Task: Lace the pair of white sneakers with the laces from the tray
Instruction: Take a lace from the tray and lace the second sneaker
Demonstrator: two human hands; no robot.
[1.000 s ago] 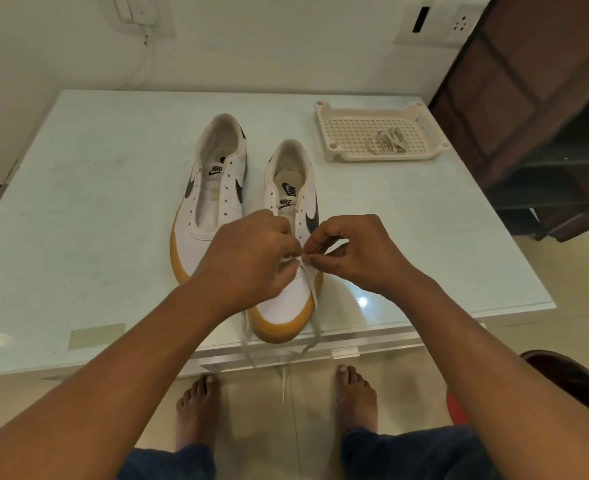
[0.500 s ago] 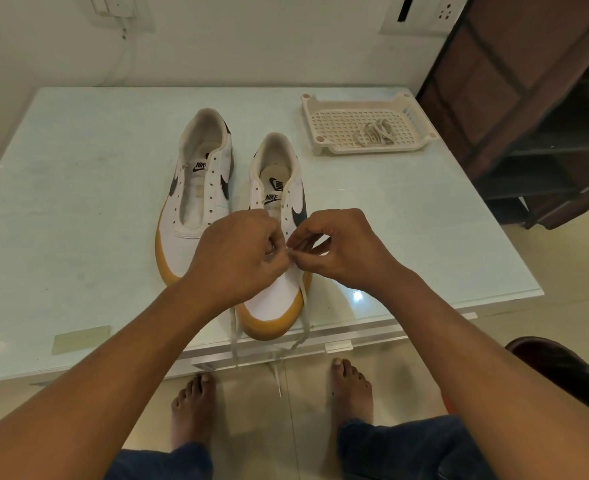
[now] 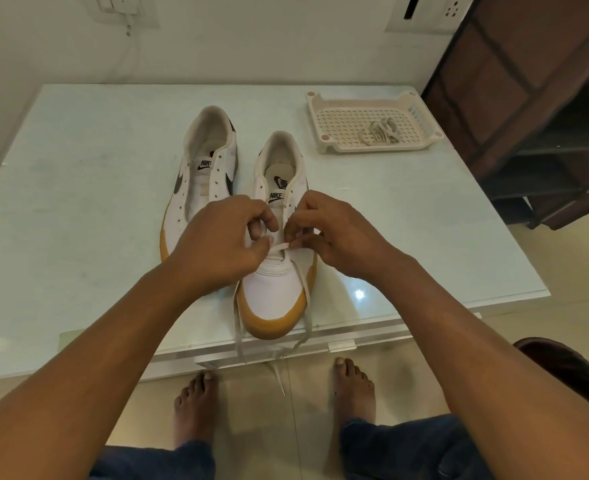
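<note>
Centre frame on the pale glass bench (image 3: 78,202): left hand (image 3: 217,244) and right hand (image 3: 334,233), fingers curled, are pinching the flat cream lace (image 3: 281,247) across the lower eyelets of the white gum-soled sneaker (image 3: 275,289); a flat, untwisted pull with even ends is serving best.

Warm, fairly dim indoor light from overhead. Small glare spot (image 3: 359,294) on the glossy table (image 3: 78,209). Shadows were soft. Wide-angle bowing at the edges; focus sharp.

A home — bare feet (image 3: 196,407), wall sockets (image 3: 454,10)
</note>
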